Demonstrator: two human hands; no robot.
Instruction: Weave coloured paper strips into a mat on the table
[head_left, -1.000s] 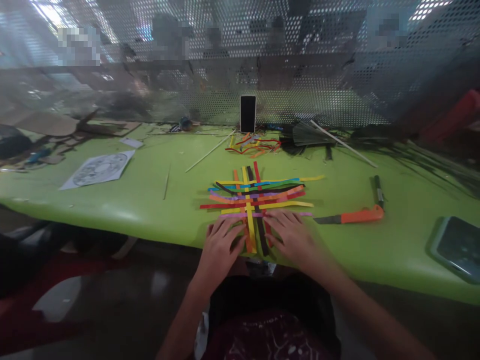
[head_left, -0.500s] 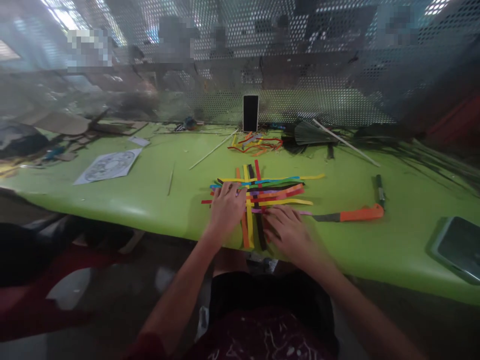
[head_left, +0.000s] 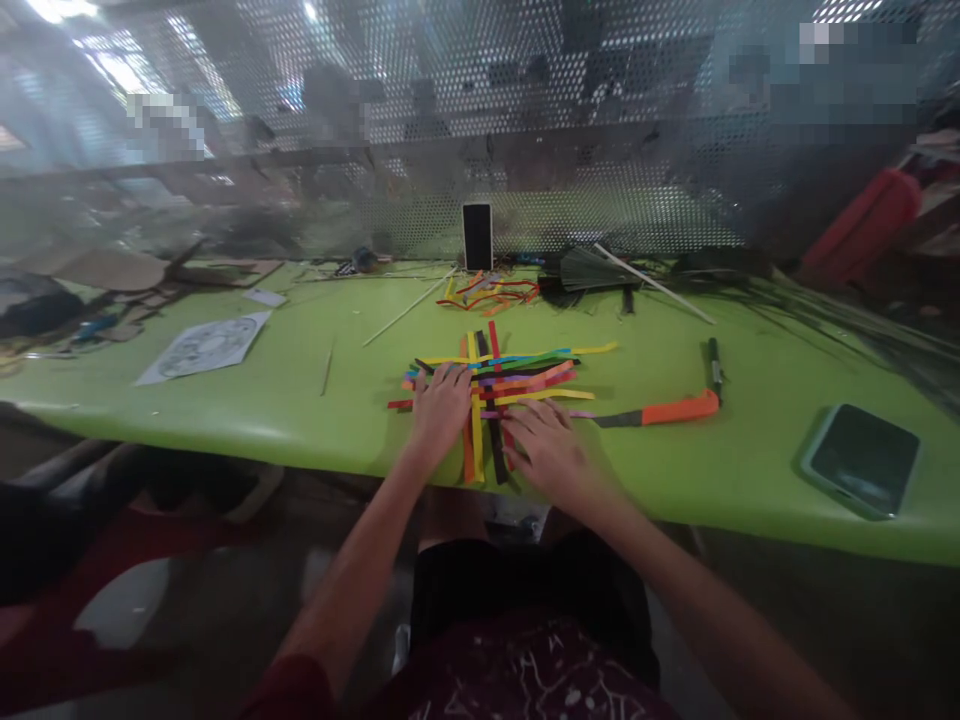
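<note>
Colourful flat strips (head_left: 525, 381) lie crossed and interlaced on the green table (head_left: 300, 420). Yellow, orange, black and red ones run away from me; the others run sideways. My left hand (head_left: 442, 405) rests on the left part of the crossing, fingers spread a little and lying over the strips. Over the lower right part is my right hand (head_left: 551, 445), its fingers apart at the red upright strip (head_left: 494, 345) and the pinkish-purple strip (head_left: 581, 414). Whether its fingertips pinch a strip is too small to tell.
A knife with an orange handle (head_left: 679, 408), a green marker (head_left: 715, 370) and a phone (head_left: 862, 458) lie to the right. Another phone (head_left: 478, 237) stands behind loose strips (head_left: 491, 291). Printed paper (head_left: 204, 346) and thin sticks (head_left: 409, 308) lie left; a metal mesh (head_left: 420, 190) rises behind.
The camera view has turned slightly right, so the table things appear further left. My hands stay at nearly the same places on the strips.
</note>
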